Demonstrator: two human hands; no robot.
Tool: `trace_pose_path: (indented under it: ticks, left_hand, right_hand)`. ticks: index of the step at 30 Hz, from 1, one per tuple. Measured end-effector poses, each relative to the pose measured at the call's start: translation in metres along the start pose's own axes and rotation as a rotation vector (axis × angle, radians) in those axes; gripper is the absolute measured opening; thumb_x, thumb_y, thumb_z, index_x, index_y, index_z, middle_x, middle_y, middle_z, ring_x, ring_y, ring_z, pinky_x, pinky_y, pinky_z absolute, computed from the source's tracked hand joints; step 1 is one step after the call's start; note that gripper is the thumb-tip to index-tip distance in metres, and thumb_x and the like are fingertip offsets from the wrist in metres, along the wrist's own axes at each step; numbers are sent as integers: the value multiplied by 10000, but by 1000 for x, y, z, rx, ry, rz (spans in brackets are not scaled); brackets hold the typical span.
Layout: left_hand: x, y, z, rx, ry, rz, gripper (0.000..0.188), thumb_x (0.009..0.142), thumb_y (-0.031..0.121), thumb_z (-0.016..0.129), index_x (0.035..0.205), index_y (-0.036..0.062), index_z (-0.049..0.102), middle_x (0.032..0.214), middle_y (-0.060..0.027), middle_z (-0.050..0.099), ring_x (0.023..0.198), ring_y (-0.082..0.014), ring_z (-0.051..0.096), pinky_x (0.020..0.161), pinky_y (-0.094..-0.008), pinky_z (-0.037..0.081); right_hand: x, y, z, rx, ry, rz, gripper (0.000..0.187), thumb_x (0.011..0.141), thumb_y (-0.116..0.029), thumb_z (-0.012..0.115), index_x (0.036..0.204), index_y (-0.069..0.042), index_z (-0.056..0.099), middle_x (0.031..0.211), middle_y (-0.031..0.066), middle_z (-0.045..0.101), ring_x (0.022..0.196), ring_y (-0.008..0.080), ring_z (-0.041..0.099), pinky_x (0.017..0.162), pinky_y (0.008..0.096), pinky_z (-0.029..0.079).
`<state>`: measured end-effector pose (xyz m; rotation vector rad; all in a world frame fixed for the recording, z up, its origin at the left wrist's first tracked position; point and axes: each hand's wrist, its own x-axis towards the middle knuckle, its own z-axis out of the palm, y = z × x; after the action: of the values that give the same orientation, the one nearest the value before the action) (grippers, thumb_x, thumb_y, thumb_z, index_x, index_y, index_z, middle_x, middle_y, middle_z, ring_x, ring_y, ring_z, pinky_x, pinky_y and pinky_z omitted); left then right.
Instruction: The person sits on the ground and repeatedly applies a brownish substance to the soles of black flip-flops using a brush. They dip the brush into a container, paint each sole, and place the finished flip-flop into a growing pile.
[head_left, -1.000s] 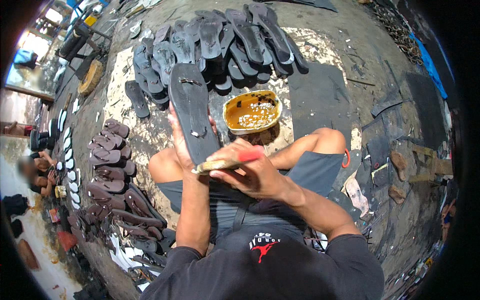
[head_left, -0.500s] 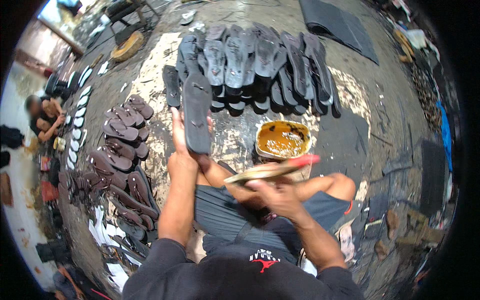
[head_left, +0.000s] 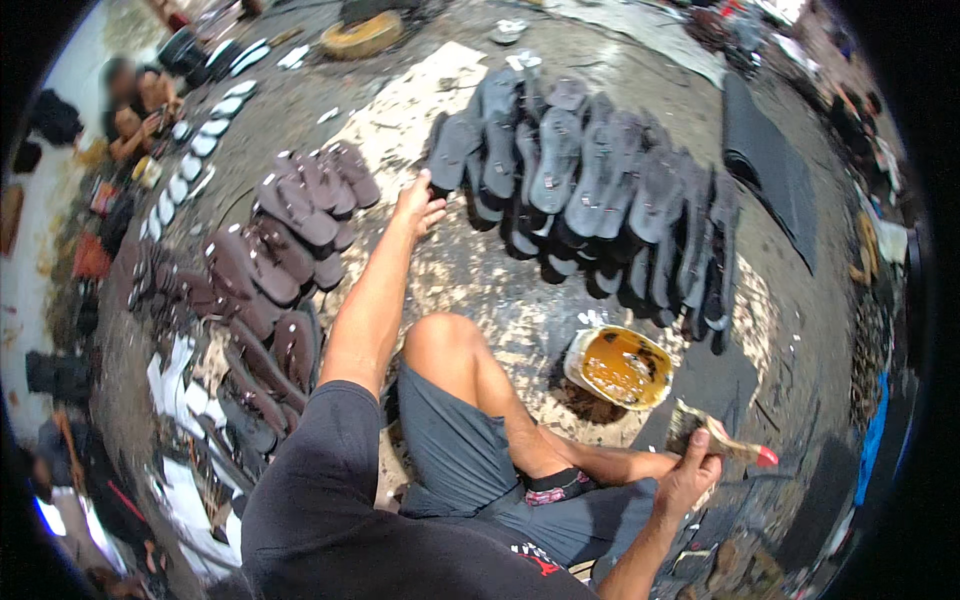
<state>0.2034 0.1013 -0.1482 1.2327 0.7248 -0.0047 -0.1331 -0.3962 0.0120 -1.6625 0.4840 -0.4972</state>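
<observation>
My left hand point(head_left: 418, 207) reaches out to the left end of several rows of dark sandal soles point(head_left: 560, 160). Its fingers are spread, with the tips at the near edge of the endmost sole point(head_left: 454, 152), and nothing is gripped in it. At the lower right, my right hand point(head_left: 690, 478) is closed around a paintbrush point(head_left: 738, 449) with a wooden, red-tipped handle. The bristles point left, toward a pale tub point(head_left: 575, 362) of amber, glue-like liquid, but stay apart from it.
Brown thong sandals point(head_left: 290, 215) lie in groups on the left. A dark folded sheet point(head_left: 765, 170) lies far right, and a flat dark piece point(head_left: 725, 385) is beside the tub. A person point(head_left: 138, 115) sits at the upper left near a line of white-topped pieces point(head_left: 205, 145).
The dark sole has left my left hand, which has moved away toward the rows and opened. My right hand has carried the brush to the right and down. The whole view has shifted.
</observation>
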Motion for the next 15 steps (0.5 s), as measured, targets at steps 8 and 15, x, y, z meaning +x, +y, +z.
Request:
trace_pose_path:
  ticks: [8,15]
  left_hand:
    - [-38,64,-173,1477,1048,589,725,753,591,804,1335,218,585,1566,-119,379,1454,-391,295,1125,-585,275]
    - [-56,74,-274,823,858,1024,245,930,199,583,1066,45,717,1094,-169,697,1041,-342,656,974,-421,494]
  right_hand:
    - [30,26,8,-51,-23,41,365,1042,-260,625,1261,31,624,1210,71,649,1123,153,582,1024,313,438]
    - [77,54,47,-212,-349,-53,293,1001,-155,662,1245,6,684,1157,109,722,1057,182,666,965,332,518]
